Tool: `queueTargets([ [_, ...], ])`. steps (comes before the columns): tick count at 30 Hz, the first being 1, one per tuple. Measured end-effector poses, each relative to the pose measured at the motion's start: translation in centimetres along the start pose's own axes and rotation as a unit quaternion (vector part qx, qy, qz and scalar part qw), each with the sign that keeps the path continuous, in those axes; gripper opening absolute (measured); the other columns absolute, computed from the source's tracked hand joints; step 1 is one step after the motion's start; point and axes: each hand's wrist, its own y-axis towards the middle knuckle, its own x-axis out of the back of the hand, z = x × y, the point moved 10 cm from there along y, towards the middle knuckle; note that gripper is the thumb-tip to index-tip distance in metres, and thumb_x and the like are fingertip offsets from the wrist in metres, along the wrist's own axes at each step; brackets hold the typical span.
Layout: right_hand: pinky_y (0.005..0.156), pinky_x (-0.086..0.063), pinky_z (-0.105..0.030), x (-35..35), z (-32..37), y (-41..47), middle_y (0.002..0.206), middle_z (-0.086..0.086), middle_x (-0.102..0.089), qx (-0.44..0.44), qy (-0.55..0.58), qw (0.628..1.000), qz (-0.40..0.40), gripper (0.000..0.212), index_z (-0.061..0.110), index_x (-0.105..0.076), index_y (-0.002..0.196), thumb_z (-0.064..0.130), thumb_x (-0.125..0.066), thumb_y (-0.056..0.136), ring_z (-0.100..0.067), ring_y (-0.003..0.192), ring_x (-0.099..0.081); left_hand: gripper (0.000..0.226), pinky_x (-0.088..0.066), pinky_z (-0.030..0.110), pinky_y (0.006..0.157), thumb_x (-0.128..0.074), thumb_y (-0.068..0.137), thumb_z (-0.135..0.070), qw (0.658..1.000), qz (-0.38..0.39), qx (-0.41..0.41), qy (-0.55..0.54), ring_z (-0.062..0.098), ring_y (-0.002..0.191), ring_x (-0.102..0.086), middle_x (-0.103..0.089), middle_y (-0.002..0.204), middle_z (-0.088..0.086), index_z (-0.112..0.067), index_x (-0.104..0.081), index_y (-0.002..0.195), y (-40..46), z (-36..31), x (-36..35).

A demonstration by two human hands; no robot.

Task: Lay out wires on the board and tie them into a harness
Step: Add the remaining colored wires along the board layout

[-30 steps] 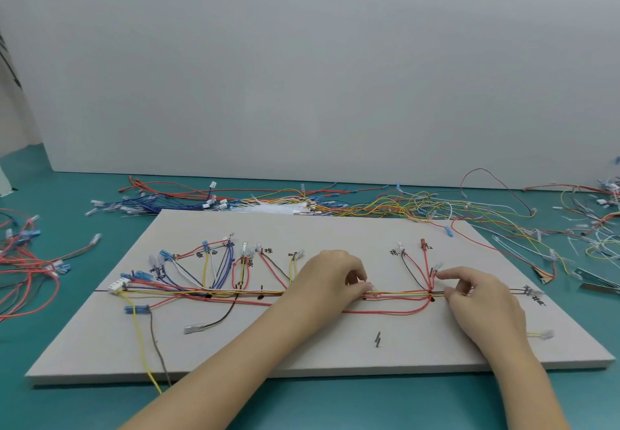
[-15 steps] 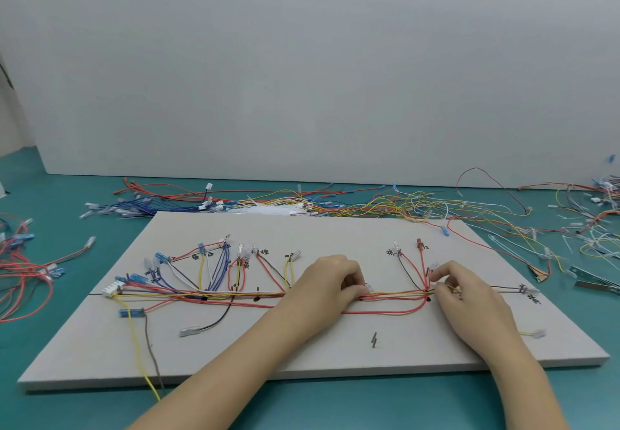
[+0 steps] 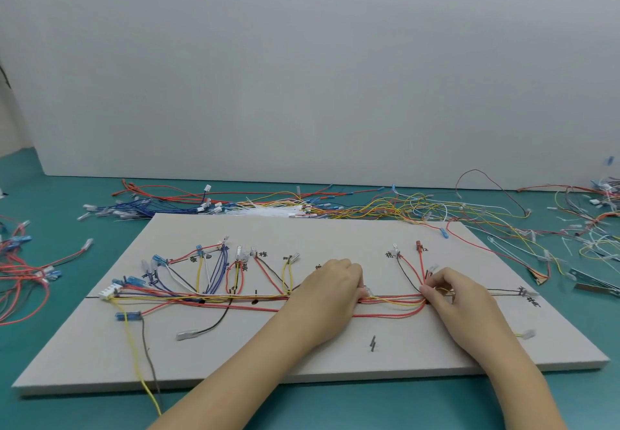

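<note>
While the thin wire bundle (image 3: pixel 392 302) lies on the flat grey board (image 3: pixel 302 356), the left hand (image 3: pixel 330 290) pinches it, and at 3 o'clock the right hand (image 3: pixel 459 298) pinches it too.

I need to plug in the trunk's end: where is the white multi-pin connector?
The white connector lies on the board's left side, at the wire bundle's left end, beside blue terminals.

Handwritten black marks on the board (image 3: pixel 335 231) — blurred, only 黄 (image 3: pixel 245 267) reads.
</note>
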Motion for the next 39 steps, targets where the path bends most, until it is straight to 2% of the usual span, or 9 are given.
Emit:
queueTargets([
  [7,0.073,-0.041,-0.034,-0.5,0.4,0.3,0.084,0.006,-0.061,0.022,-0.005,1.000,0.005,0.014,0.015,-0.057,0.080,0.012,-0.060,0.093,-0.018,0.082,-0.055,0.018,-0.043,0.039,0.087,-0.040,0.103,-0.028,0.999,0.009,-0.006,0.044,0.024,0.099,-0.046,-0.054,0.104,0.007,-0.013,-0.048,0.098,0.0,-0.6,-0.3],
  [12,0.071,-0.041,-0.034,-0.7,1.4,0.2,0.077,0.000,-0.063,0.053,0.020,0.998,0.001,0.020,0.012,-0.057,0.074,0.003,-0.063,0.090,-0.021,0.077,-0.057,0.013,-0.043,0.038,0.085,-0.043,0.102,-0.025,0.999,0.005,-0.005,0.038,0.023,0.099,-0.046,-0.053,0.103,0.005,-0.019,-0.041,0.090,-0.4,-0.2,0.2],
  [22,0.067,-0.037,-0.032,-2.5,3.8,0.1,0.075,0.000,-0.058,0.093,0.013,0.995,-0.014,0.018,0.009,-0.054,0.074,0.005,-0.062,0.091,-0.018,0.074,-0.053,0.013,-0.043,0.037,0.085,-0.047,0.099,-0.024,0.999,0.013,0.024,0.024,0.022,0.099,-0.048,-0.056,0.101,0.004,-0.019,-0.044,0.088,-1.6,2.0,1.9],
  [34,0.069,-0.040,-0.039,-3.7,5.0,0.3,0.079,-0.005,-0.056,0.091,-0.014,0.995,-0.028,0.016,0.007,-0.052,0.079,0.010,-0.056,0.095,-0.026,0.077,-0.052,0.010,-0.043,0.037,0.083,-0.046,0.098,-0.023,0.998,0.008,0.049,0.031,0.023,0.097,-0.049,-0.055,0.102,0.004,-0.020,-0.043,0.089,-1.7,3.3,2.3],
  [36,0.068,-0.038,-0.037,-3.8,4.9,0.3,0.079,-0.004,-0.057,0.094,-0.009,0.995,-0.027,0.015,0.007,-0.054,0.079,0.009,-0.057,0.094,-0.024,0.076,-0.051,0.011,-0.042,0.034,0.081,-0.047,0.098,-0.022,0.998,0.007,0.051,0.024,0.022,0.097,-0.049,-0.055,0.101,0.003,-0.020,-0.042,0.088,-1.7,3.4,2.3],
  [39,0.066,-0.036,-0.025,-3.2,4.6,0.5,0.077,0.003,-0.063,0.101,0.033,0.994,-0.027,0.012,0.009,-0.063,0.078,0.008,-0.064,0.090,-0.015,0.075,-0.055,0.012,-0.042,0.033,0.082,-0.048,0.097,-0.023,0.999,-0.005,0.047,0.014,0.020,0.095,-0.049,-0.054,0.098,0.000,-0.021,-0.042,0.087,-1.8,3.5,2.2],
])
